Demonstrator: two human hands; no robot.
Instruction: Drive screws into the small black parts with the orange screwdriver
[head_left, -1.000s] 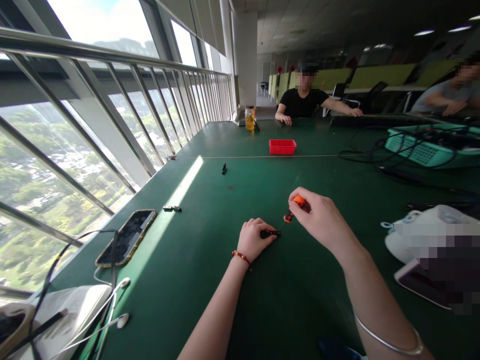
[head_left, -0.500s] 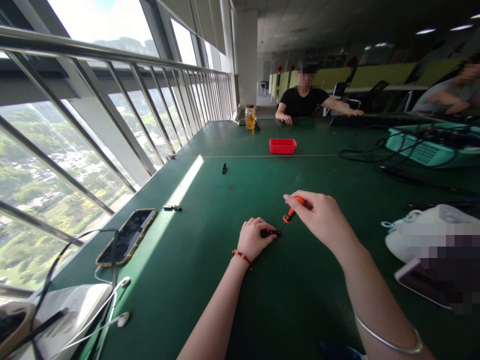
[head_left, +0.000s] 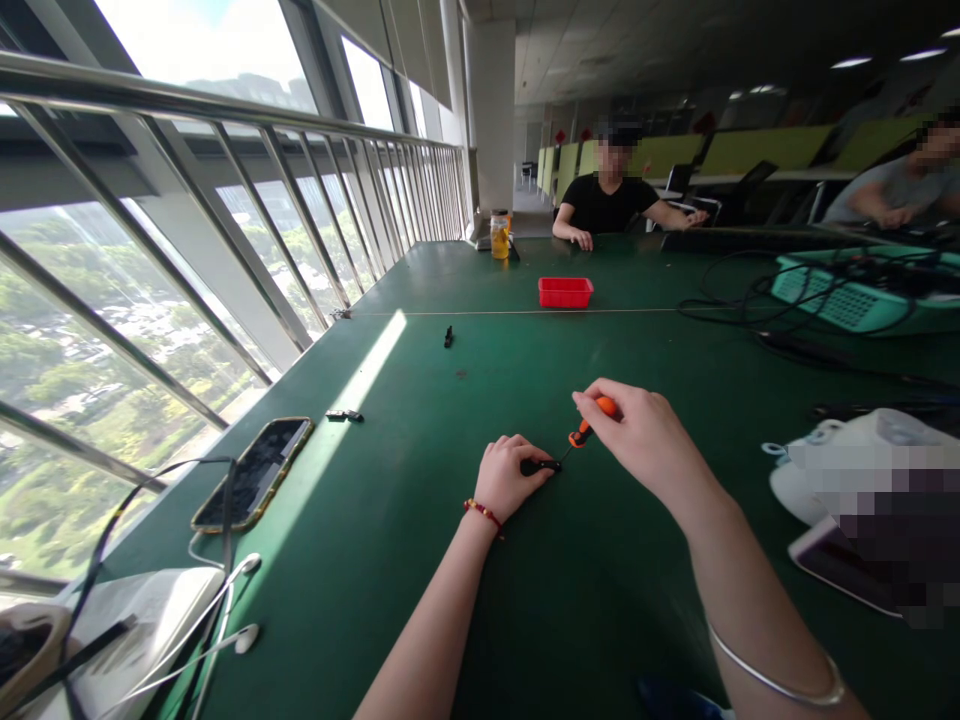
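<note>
On the green table [head_left: 420,560], my left hand [head_left: 511,474] pinches a small black part [head_left: 534,466] against the surface. Its exact kind is too small to make out, and my fingers cover some of it. My right hand [head_left: 637,420] is closed around an orange and black screwdriver [head_left: 581,433]. The screwdriver is tilted, with its thin shaft pointing down and left to the right end of the black part. Whether the tip sits in a screw I cannot tell.
Similar black pieces lie at left [head_left: 345,415] and farther back [head_left: 448,337]. A phone [head_left: 259,475], earphones [head_left: 246,638] and cables are at left. Beyond stand a red tray [head_left: 565,293] and a jar [head_left: 500,236]. A teal basket [head_left: 832,297] and white object [head_left: 817,455] are at right. Two people sit beyond.
My right hand has shifted slightly and the screwdriver handle leans a little farther right. My left hand and the black part stay put. The person opposite has drawn one arm in.
</note>
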